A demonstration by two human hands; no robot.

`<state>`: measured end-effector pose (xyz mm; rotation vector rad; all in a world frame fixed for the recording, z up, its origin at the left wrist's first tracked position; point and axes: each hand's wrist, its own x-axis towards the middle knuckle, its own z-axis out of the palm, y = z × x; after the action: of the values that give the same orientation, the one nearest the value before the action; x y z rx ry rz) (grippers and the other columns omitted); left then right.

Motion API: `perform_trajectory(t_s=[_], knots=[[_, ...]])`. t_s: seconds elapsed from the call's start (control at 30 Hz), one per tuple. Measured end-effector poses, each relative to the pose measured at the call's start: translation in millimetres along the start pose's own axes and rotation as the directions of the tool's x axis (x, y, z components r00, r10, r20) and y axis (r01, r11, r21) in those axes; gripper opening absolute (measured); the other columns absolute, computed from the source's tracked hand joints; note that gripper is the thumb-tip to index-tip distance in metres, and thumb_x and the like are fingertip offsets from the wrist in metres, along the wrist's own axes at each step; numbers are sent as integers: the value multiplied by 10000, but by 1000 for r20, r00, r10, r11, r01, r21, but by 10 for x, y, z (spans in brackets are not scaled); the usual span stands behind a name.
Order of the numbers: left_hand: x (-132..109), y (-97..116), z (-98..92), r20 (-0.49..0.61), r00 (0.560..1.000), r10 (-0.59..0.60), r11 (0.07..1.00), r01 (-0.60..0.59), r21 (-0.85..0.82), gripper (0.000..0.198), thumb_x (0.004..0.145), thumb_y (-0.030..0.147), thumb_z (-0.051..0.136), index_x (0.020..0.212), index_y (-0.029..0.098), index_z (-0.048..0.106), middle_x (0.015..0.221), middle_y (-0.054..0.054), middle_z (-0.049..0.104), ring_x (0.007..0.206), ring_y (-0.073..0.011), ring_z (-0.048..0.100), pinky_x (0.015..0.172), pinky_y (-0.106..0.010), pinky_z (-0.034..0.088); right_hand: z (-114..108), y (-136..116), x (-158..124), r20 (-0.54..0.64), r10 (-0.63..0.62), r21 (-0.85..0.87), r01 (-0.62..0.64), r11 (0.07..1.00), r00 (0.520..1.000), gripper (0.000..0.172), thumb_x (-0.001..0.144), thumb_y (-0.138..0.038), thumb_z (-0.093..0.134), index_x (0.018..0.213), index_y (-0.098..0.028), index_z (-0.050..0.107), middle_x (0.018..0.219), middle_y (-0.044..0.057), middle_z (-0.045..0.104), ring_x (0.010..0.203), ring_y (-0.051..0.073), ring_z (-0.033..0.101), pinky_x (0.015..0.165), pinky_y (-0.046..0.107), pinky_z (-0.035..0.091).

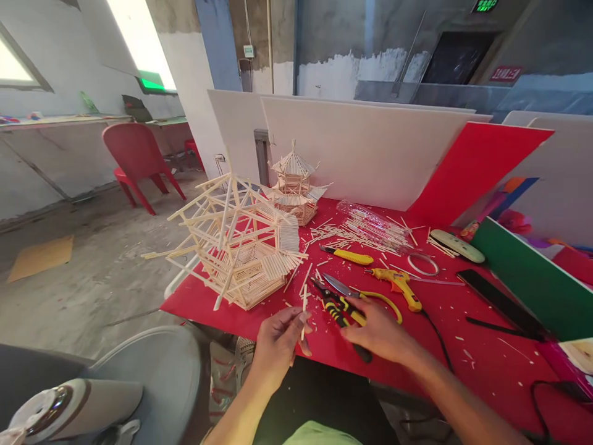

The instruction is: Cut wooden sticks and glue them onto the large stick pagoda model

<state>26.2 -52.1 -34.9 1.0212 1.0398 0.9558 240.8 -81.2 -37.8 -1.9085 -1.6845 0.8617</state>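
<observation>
My left hand (279,342) pinches a thin wooden stick (304,309) upright, near the front edge of the red table (486,364). My right hand (377,332) lies over the black-and-yellow cutting pliers (336,307), fingers curled on their handles. Yellow-handled scissors (365,296) lie just beyond them. A large tilted wooden stick model (238,244) stands to the left of my hands. A smaller stick pagoda (293,185) rises behind it.
A yellow glue gun (401,285), a yellow utility knife (348,254), a tape ring (423,264) and a bag of sticks (370,227) lie mid-table. A phone (498,301) and green board (532,278) are at right. White boards (361,148) stand behind. A red chair (136,161) stands far left.
</observation>
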Motion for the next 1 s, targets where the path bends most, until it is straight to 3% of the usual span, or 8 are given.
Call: perform_trajectory(t_s=[0.07, 0.17, 0.27, 0.37, 0.47, 0.63, 0.83, 1.0], knots=[[15, -12, -15, 22, 1000, -10, 1000, 11, -25, 290, 768, 426, 730, 795, 137, 709, 637, -24, 665, 392, -109, 570, 306, -170, 283, -119, 95, -69, 75, -17, 138, 6, 990, 997, 486, 909, -427, 343, 1147, -139, 655, 898, 127, 704, 768, 246, 673, 654, 345, 514], [62, -18, -9, 85, 996, -24, 999, 27, -37, 293, 794, 419, 710, 725, 135, 691, 564, -14, 635, 371, -93, 536, 322, -168, 273, -155, 171, -268, 140, -49, 459, -21, 888, 989, 698, 973, -438, 51, 1346, -107, 539, 1146, 189, 675, 995, 262, 674, 775, 368, 523], [110, -6, 28, 131, 990, -55, 997, 61, -43, 309, 798, 423, 709, 690, 135, 679, 487, 3, 591, 346, -78, 487, 332, -164, 251, -22, 163, -466, 205, -23, 673, -124, 729, 979, 717, 949, -470, 41, 1411, -145, 483, 1214, 179, 652, 1085, 271, 643, 842, 390, 505], [134, 30, 65, 155, 986, -68, 995, 78, -58, 295, 783, 424, 726, 738, 134, 699, 527, -6, 617, 362, -80, 492, 343, -172, 244, 124, 149, -557, 284, 7, 700, -213, 682, 959, 620, 870, -401, 244, 1367, -175, 537, 1132, 161, 689, 995, 266, 675, 815, 397, 515], [136, 85, 75, 155, 985, -72, 994, 83, -65, 309, 768, 441, 740, 777, 134, 710, 588, -23, 650, 372, -81, 502, 355, -181, 244, 121, 152, -577, 337, -11, 636, -219, 740, 942, 678, 643, -262, 495, 1311, -207, 599, 1092, 120, 720, 916, 268, 695, 817, 410, 533], [121, 150, 70, 201, 977, -73, 997, 79, -23, 342, 752, 468, 751, 685, 140, 675, 590, -15, 626, 368, -71, 493, 356, -184, 209, -123, 72, -580, 245, -59, 277, -11, 961, 968, 922, 571, -126, 522, 1481, -240, 431, 1475, 72, 501, 1368, 277, 448, 1114, 460, 364], [107, 133, 68, 265, 963, -48, 996, 28, 80, 357, 816, 460, 694, 636, 155, 650, 488, 17, 537, 391, -74, 472, 414, -189, 300, -158, 47, -510, 222, -84, 28, 80, 996, 972, 975, 565, -103, 530, 1521, -186, 362, 1552, 122, 373, 1442, 313, 311, 1154, 505, 292], [114, 125, 45, 274, 962, 8, 985, -55, 165, 318, 833, 418, 675, 661, 152, 656, 599, -5, 586, 441, -92, 523, 485, -217, 395, -143, 86, -498, 259, -31, -73, 52, 996, 965, 1000, 586, -130, 534, 1552, -187, 282, 1592, 112, 287, 1478, 322, 204, 1173, 533, 241]])
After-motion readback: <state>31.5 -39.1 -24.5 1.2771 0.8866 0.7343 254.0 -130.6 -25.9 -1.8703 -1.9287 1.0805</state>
